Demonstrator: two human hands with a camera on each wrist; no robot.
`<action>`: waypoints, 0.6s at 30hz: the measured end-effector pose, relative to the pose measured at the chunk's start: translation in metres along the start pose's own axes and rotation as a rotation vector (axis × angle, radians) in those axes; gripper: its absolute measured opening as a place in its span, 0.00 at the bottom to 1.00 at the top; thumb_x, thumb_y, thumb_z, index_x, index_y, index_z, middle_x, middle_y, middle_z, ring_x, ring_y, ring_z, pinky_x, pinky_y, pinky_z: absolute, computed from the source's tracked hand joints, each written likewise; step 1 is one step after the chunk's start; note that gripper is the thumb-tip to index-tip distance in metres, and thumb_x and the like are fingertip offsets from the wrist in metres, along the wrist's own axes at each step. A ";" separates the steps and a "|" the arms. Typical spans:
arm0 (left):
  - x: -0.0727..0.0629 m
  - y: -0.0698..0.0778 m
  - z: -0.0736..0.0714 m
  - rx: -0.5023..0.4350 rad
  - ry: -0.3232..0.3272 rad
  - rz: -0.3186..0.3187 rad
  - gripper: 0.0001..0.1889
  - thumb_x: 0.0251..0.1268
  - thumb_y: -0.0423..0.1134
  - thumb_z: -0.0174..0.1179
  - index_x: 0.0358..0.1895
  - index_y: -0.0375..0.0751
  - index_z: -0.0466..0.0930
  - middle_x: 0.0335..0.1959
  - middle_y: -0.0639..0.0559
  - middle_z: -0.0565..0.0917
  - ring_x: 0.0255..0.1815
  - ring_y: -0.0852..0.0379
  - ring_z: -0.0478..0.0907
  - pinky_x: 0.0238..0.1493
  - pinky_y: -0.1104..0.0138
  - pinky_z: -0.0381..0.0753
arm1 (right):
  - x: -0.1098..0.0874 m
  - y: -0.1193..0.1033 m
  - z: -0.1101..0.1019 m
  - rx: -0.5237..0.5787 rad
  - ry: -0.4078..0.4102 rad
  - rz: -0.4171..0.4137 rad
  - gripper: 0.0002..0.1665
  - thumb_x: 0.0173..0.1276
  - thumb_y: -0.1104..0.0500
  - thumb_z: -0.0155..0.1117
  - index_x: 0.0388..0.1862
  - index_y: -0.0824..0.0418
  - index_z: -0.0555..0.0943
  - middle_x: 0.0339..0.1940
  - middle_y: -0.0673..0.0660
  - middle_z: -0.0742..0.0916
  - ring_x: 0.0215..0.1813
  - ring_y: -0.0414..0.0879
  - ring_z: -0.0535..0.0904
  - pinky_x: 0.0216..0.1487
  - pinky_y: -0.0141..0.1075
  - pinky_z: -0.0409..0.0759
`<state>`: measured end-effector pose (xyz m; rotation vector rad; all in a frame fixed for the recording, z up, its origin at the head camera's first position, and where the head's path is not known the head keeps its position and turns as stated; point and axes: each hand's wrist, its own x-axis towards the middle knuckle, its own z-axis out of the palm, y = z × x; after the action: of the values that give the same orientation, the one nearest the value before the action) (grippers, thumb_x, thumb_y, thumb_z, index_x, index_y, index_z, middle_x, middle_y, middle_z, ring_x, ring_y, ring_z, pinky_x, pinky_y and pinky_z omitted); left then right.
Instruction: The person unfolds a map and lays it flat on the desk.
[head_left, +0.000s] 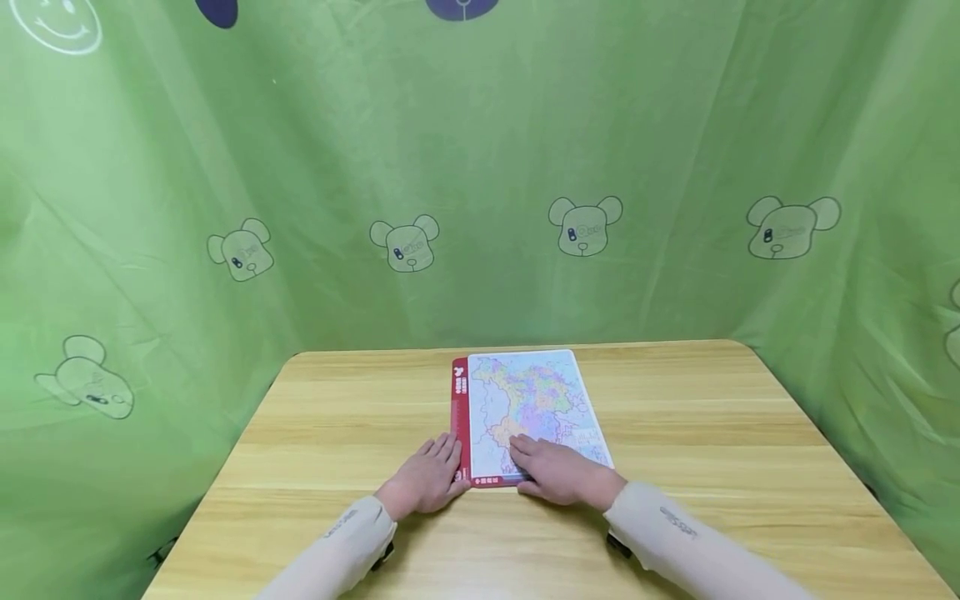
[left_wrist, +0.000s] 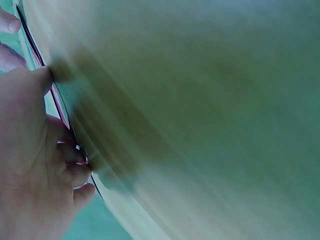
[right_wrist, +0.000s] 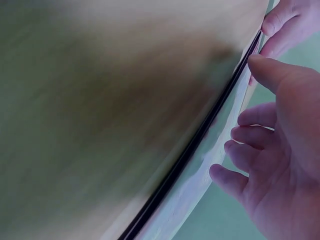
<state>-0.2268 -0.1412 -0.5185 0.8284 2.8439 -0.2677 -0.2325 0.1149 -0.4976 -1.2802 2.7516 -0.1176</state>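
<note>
Head view, and here's the scene: a map sheet (head_left: pixel 540 387) lies on the wood-grain desk (head_left: pixel 352 408), just right of the lower middle of the frame, its far edge close to the desk's back edge. My left hand (head_left: pixel 429 481) is at its lower-left corner, palm down, fingers extended, the fingertips at the red band (head_left: pixel 461 433) that runs up the sheet's left side, the thumb angled towards the near corner. Over on the other side, my right hand (head_left: pixel 558 473) lies across the lower right part of the sheet, also flat, fingers stretched out over the coloured regions, thumb by the near edge. Neither one is gripping; both are open. Light sleeves (head_left: pixel 690 537) with dark lettering come in from the lower left and lower right of the frame. Behind it all, a green cloth (head_left: pixel 480 150) fills the upper frame, printed with bear heads (head_left: pixel 585 229), plus a smiley face (head_left: pixel 58 25) in the upper left corner. Left wrist view now: my palm and fingers crowd the left side, the rest badly blurred. Right wrist view: my spread fingers on the right, a dark line slanting beside them.
</note>
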 end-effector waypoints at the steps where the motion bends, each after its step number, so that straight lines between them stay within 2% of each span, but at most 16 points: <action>1: 0.000 0.000 0.000 0.002 0.000 0.000 0.39 0.72 0.63 0.30 0.74 0.35 0.51 0.75 0.42 0.52 0.74 0.48 0.48 0.72 0.57 0.49 | 0.002 -0.001 0.000 0.001 0.001 -0.006 0.36 0.71 0.47 0.55 0.68 0.71 0.65 0.70 0.67 0.67 0.70 0.58 0.61 0.68 0.49 0.62; 18: 0.004 -0.003 0.005 0.042 0.027 0.011 0.39 0.72 0.63 0.29 0.73 0.35 0.51 0.74 0.42 0.53 0.74 0.48 0.49 0.72 0.58 0.51 | 0.030 -0.015 0.007 -0.043 0.007 -0.069 0.35 0.72 0.48 0.54 0.67 0.71 0.66 0.69 0.66 0.68 0.70 0.58 0.61 0.67 0.49 0.64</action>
<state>-0.2311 -0.1432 -0.5241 0.8621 2.8667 -0.3187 -0.2398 0.0820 -0.5050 -1.3885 2.7301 -0.0693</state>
